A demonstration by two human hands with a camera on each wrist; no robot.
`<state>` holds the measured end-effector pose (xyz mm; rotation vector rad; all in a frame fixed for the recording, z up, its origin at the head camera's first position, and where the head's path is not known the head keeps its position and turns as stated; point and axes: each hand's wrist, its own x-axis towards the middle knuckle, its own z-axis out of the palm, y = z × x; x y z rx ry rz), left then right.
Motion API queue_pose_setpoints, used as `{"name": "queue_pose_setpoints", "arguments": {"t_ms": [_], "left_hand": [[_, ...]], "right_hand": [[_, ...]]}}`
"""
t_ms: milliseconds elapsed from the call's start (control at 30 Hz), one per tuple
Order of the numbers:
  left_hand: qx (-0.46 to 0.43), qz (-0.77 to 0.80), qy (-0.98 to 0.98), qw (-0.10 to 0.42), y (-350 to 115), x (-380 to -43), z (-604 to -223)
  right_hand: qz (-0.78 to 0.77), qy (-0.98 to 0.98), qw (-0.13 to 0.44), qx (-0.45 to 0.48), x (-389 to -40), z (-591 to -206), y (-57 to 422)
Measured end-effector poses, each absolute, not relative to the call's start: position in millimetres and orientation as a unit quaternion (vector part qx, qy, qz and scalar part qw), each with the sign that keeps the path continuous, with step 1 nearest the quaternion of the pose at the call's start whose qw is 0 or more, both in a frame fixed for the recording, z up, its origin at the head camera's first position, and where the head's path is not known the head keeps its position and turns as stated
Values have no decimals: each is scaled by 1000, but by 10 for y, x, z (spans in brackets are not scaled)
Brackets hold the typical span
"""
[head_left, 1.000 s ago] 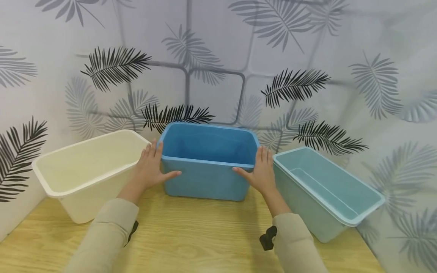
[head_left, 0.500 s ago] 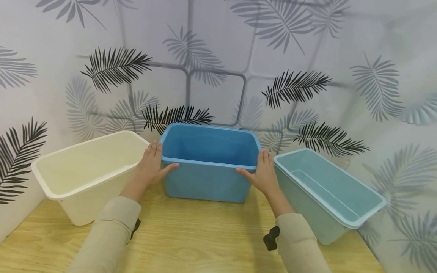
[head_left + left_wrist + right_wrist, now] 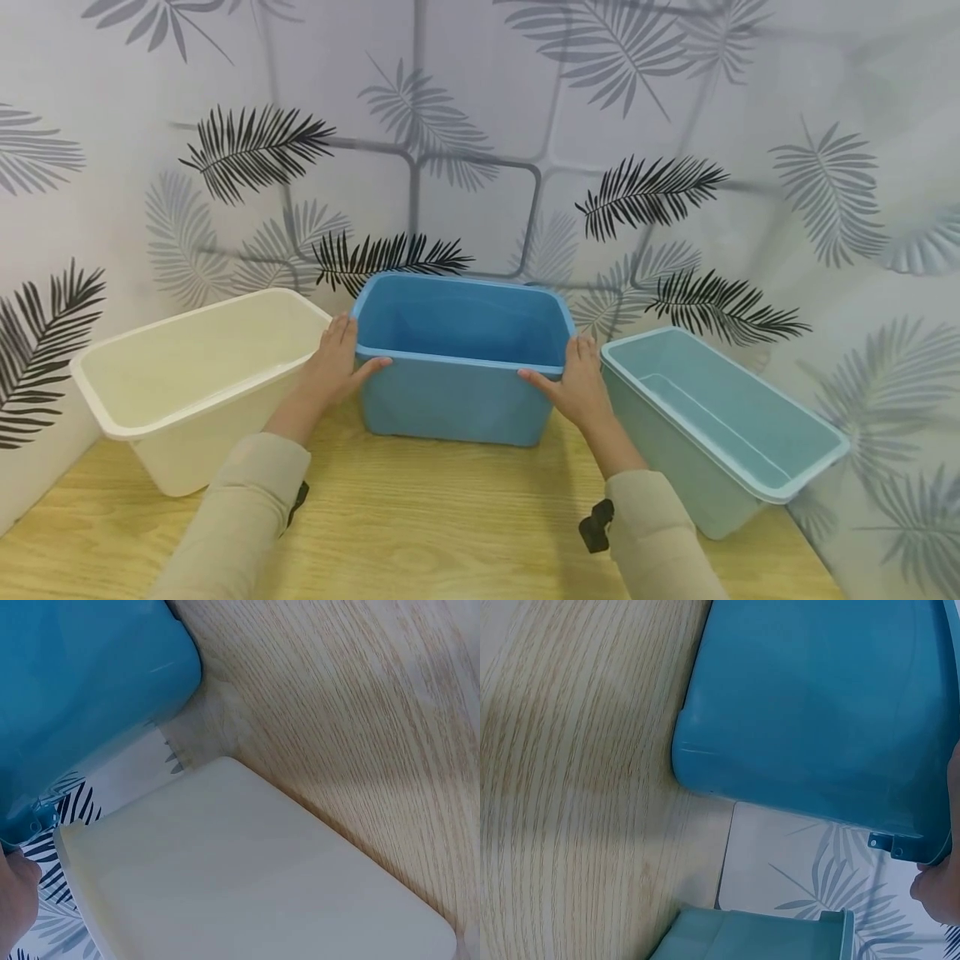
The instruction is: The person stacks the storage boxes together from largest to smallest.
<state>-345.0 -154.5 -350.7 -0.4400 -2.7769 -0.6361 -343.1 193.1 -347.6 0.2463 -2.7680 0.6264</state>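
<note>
In the head view a blue plastic bin (image 3: 453,400) stands upright on the wooden table, with nothing visible inside. My left hand (image 3: 332,367) grips its left end near the front corner, thumb across the front wall and fingers at the rim. At the opposite end my right hand (image 3: 579,383) holds the rim the same way. The left wrist view catches part of the left hand (image 3: 18,892) by the rim of the blue bin (image 3: 90,682). In the right wrist view, fingers of the right hand (image 3: 939,889) bend under the rim of the blue bin (image 3: 810,712).
A cream bin (image 3: 217,446) sits angled at the left, close to my left hand. To the right is a pale green bin (image 3: 675,450), also angled. Behind them rises a leaf-patterned wall covering (image 3: 480,108). Wooden table (image 3: 442,517) surface lies in front.
The fingertips of both hands have dropped slightly and bent in at the blue bin's rim. The view has shifted a little; the bins stay in place.
</note>
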Motion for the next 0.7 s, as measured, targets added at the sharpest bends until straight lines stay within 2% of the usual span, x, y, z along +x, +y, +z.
{"name": "queue_pose_setpoints", "arguments": {"t_ms": [700], "left_hand": [[-145, -229, -950, 157, -1531, -3372, -3539]], "right_hand": [[200, -960, 173, 94, -3371, -3469, 1939]]}}
